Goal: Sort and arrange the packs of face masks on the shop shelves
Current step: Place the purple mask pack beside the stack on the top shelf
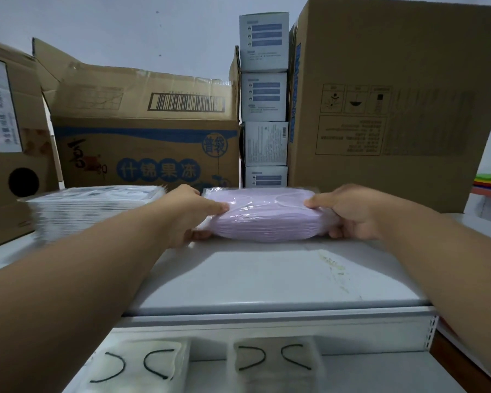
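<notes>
A stack of white mask packs [91, 211] already sits at the left of the top shelf [267, 276]; beside it, left hand [192, 214] and right hand [349, 212] grasp a lilac pack [267, 217] by its ends, resting on the shelf, seemingly mid-placement, with more packs [275, 361] on the shelf below

mask pack on the top shelf, boxes behind

the pack [267, 215] lies on the shelf [267, 276] between the left hand [189, 212] and right hand [352, 212]. a stack of packs [91, 205] sits just left. far: open carton [145, 129], stacked small boxes [264, 100], tall carton [394, 103] right. two packs [275, 361] lie on the lower shelf, near.
</notes>
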A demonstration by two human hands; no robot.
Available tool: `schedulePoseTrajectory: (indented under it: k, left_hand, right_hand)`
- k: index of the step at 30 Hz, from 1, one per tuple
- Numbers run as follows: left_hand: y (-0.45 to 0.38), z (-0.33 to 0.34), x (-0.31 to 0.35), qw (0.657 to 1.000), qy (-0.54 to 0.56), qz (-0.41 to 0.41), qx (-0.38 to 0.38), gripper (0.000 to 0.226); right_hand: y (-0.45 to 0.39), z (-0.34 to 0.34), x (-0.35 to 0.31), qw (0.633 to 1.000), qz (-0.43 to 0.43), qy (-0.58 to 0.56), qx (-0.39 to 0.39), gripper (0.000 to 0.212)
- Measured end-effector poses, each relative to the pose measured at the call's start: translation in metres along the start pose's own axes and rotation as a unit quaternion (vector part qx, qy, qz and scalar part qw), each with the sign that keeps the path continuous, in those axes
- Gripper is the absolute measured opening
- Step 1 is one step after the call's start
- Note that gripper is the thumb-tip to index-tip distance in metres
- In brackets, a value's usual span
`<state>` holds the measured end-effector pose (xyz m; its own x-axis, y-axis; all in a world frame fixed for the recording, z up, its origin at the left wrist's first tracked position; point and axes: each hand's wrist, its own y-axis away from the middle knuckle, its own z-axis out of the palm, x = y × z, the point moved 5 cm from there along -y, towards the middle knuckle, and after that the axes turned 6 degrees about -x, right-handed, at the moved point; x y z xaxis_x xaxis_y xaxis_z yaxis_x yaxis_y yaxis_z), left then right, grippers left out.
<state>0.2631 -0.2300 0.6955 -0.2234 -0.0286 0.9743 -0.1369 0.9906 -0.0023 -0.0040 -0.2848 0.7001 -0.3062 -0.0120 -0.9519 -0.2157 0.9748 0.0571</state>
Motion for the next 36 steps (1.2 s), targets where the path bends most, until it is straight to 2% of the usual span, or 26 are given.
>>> schedulePoseTrajectory:
  k: [3, 8, 11, 14, 16, 18, 20, 22, 25, 31, 34, 36]
  left_hand:
    - [-0.001, 0.001, 0.004, 0.997, -0.063, 0.008, 0.04, 0.055]
    - [-0.003, 0.016, 0.009, 0.99, -0.127, 0.052, 0.034, 0.079]
    - [-0.003, 0.021, 0.011, 0.985, -0.155, 0.059, 0.038, 0.083]
    - [-0.002, 0.02, 0.009, 0.976, -0.2, 0.063, 0.055, 0.08]
    - [-0.004, 0.016, 0.013, 0.942, -0.313, 0.085, 0.09, 0.077]
    - [0.001, 0.016, 0.029, 0.883, -0.418, 0.169, 0.134, 0.064]
    - [0.007, 0.029, 0.046, 0.814, -0.491, 0.294, 0.102, 0.04]
    - [0.009, 0.044, 0.049, 0.758, -0.555, 0.34, 0.033, 0.026]
    - [0.006, 0.05, 0.045, 0.76, -0.578, 0.297, -0.002, 0.031]
    - [0.007, 0.051, 0.051, 0.769, -0.578, 0.271, -0.024, 0.033]
    - [0.007, 0.052, 0.052, 0.766, -0.571, 0.296, -0.008, 0.031]
    - [0.007, 0.046, 0.056, 0.777, -0.549, 0.305, 0.036, 0.03]
  right_hand:
    - [-0.001, 0.002, -0.003, 0.998, 0.014, 0.06, 0.022, 0.015]
    - [0.0, -0.017, -0.003, 0.992, 0.02, 0.114, 0.047, 0.02]
    - [0.002, -0.023, 0.004, 0.989, 0.044, 0.133, 0.035, 0.021]
    - [0.001, -0.024, 0.004, 0.981, 0.044, 0.183, 0.055, 0.026]
    - [0.003, -0.027, -0.002, 0.957, 0.019, 0.272, 0.098, 0.031]
    - [0.009, -0.027, -0.015, 0.917, -0.047, 0.365, 0.153, 0.028]
    - [0.017, -0.02, -0.028, 0.885, -0.145, 0.409, 0.166, 0.016]
    - [0.022, -0.008, -0.035, 0.869, -0.216, 0.425, 0.13, 0.015]
    - [0.02, 0.002, -0.032, 0.867, -0.23, 0.435, 0.082, 0.026]
    - [0.019, 0.008, -0.036, 0.85, -0.201, 0.483, 0.059, 0.03]
    - [0.026, 0.006, -0.036, 0.839, -0.23, 0.486, 0.085, 0.027]
    - [0.03, 0.0, -0.04, 0.842, -0.259, 0.455, 0.129, 0.027]
